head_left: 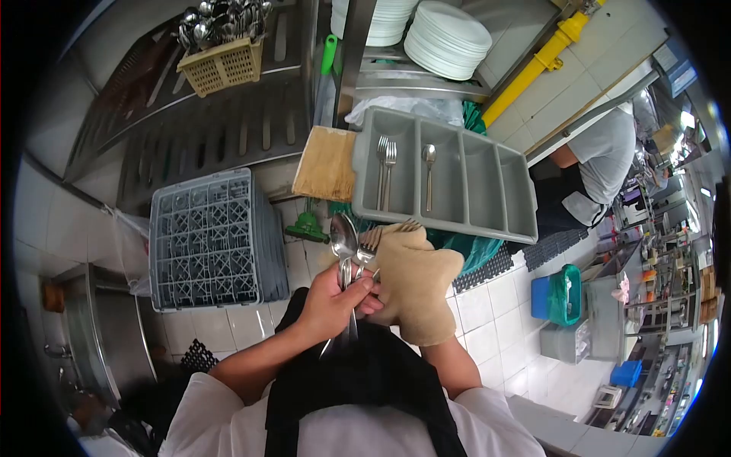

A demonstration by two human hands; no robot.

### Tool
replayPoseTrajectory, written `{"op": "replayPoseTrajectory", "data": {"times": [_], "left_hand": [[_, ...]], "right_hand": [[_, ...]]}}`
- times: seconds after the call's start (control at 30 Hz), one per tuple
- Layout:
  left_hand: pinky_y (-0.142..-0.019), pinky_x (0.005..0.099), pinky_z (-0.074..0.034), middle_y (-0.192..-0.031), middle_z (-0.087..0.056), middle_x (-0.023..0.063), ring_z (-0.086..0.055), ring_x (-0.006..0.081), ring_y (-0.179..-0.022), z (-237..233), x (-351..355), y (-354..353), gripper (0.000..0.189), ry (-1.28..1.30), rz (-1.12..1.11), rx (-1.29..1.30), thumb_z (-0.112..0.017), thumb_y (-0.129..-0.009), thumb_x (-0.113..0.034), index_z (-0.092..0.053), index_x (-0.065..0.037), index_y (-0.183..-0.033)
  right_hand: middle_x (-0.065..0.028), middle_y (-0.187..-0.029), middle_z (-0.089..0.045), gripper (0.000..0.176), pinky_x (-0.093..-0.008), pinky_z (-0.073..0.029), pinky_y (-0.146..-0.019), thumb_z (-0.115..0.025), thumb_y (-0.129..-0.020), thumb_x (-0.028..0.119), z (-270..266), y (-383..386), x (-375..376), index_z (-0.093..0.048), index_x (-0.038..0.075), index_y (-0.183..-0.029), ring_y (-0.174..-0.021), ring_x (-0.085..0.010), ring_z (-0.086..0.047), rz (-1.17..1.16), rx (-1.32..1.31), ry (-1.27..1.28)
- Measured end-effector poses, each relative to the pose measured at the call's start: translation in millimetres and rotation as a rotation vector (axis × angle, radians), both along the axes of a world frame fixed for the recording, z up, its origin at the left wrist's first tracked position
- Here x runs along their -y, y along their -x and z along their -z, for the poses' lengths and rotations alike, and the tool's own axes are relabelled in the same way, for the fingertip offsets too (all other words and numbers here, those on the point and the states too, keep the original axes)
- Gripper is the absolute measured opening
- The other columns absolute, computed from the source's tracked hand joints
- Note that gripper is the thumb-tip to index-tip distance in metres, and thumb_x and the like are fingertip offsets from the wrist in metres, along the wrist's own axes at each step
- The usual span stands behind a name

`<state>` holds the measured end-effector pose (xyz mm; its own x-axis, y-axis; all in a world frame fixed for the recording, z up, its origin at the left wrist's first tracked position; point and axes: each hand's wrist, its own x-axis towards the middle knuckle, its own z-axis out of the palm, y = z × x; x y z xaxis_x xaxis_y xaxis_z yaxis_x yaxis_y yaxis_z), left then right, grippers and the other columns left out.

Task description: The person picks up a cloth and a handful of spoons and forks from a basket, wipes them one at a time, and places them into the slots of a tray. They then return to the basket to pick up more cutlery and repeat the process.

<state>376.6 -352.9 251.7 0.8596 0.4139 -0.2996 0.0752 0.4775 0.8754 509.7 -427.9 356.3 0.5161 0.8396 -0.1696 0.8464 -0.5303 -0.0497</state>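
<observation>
In front of my apron, my left hand is closed around a bunch of cutlery, its thumb pressed over the handles. A spoon and a fork stick up from this grip. A beige cloth covers my right hand, which grips it from beneath, right beside the bunch. Fork tines show at the cloth's upper edge. Beyond my hands lies a grey cutlery tray with several compartments. Forks rest in its leftmost compartment, and a single spoon in the one beside it.
A wooden board adjoins the tray's left end. Stacked grey glass racks stand at left. On the slatted shelf above is a cutlery-filled basket; plates are stacked at the back. A person works at right.
</observation>
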Motion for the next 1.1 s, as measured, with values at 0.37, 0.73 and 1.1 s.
{"op": "replayPoseTrajectory", "data": {"times": [0.37,0.73,1.1], "left_hand": [[-0.054,0.0275,-0.055,-0.077,-0.068,0.0135,-0.066,0.0154,-0.061,-5.5,-14.5,17.6,0.019,-0.055,0.06,-0.036,-0.055,-0.102,-0.017,-0.054,0.001,-0.099],[-0.053,0.028,-0.053,-0.078,-0.067,0.0107,-0.063,0.0147,-0.057,8.0,-23.3,19.1,0.013,0.004,-0.177,0.039,-0.057,-0.101,-0.014,-0.054,-0.001,-0.1],[-0.068,0.0322,-0.058,-0.101,-0.068,0.0184,-0.068,0.0208,-0.075,7.4,-11.2,59.3,0.027,0.143,-0.124,0.117,-0.048,-0.099,-0.008,-0.051,0.003,-0.124]], "right_hand": [[-0.0044,-0.08,-0.063,0.029,-0.0379,-0.053,-0.058,-0.075,-0.058,0.033,-12.6,-0.1,-33.5,-0.067,0.021,-0.083,-0.077,-0.0256,-0.066,0.21,0.051,-0.064],[-0.0049,-0.075,-0.057,0.036,-0.0347,-0.048,-0.054,-0.078,-0.064,0.027,30.0,29.3,-23.7,-0.062,0.011,-0.092,-0.067,-0.0239,-0.065,-0.046,0.009,-0.292],[-0.0096,-0.085,-0.064,0.038,-0.0378,-0.049,-0.059,-0.077,-0.064,0.022,78.0,-3.8,-23.6,-0.059,0.008,-0.095,-0.069,-0.0332,-0.064,-0.05,-0.147,-0.381]]}}
